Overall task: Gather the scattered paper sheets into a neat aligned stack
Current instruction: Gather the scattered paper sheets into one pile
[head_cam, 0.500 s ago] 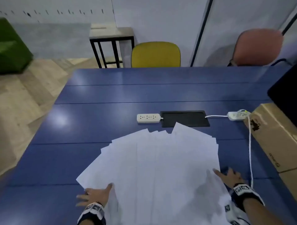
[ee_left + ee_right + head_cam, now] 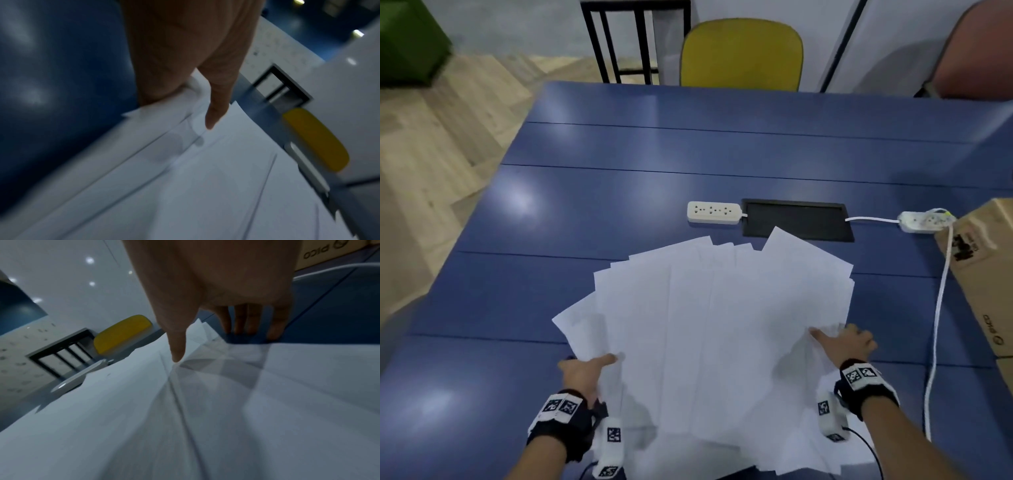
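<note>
Pinching paper sheets [image 2: 722,325], left hand [image 2: 580,373]; right hand [image 2: 849,342] splayed, thumb pressing their edge

One blue table [image 2: 619,205] bears white paper sheets [image 2: 722,325], overlapped too much to count, two power strips [image 2: 714,212] and one black cable hatch [image 2: 798,219]. Two hands show: left hand [image 2: 582,371], right hand [image 2: 849,342]. Two chairs stand behind: yellow chair [image 2: 741,54], reddish chair [image 2: 979,51].

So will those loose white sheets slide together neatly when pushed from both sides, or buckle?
Probably floppy: the paper sheets curl up against the left hand. They likely slide easily, since the blue table looks glossy. Being thin and fanned, they may slip over each other unevenly.
</note>
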`<state>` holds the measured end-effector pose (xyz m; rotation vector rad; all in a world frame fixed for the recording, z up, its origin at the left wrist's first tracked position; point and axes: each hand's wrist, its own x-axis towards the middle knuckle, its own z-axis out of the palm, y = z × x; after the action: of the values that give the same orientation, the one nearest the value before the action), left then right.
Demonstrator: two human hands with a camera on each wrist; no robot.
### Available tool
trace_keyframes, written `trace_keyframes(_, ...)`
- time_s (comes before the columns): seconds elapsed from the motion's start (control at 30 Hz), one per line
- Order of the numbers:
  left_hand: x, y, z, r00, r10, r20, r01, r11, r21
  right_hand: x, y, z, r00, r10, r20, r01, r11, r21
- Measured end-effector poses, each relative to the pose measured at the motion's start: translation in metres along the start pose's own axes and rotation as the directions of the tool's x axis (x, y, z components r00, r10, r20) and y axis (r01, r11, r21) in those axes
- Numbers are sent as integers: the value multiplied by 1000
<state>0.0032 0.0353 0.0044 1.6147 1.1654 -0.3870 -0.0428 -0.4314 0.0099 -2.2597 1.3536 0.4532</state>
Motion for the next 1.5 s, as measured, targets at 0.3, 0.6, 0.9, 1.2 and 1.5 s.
trace_keyframes(0.3,-33,29,23,912,139,385,-152,988,3,1,-18,15,994,-98,54,78,953,292)
trace_keyframes(0.6,-52,37,38,846,139,515,-184,982,37,-4,-16,43,973,-57,222,-48,897,440)
trace_keyframes(0.9,-58,45,17,819,47,571,84,976,-200,4,2,33,966,-24,256,-102,880,464)
trace_keyframes(1.2,-48,30,-3,813,-63,579,43,998,48,5,-13,21,975,-40,220,-70,879,471)
trace_keyframes(1.5,-32,29,-3,866,-36,499,172,958,-228,3,-29,14,966,-72,249,-80,831,551)
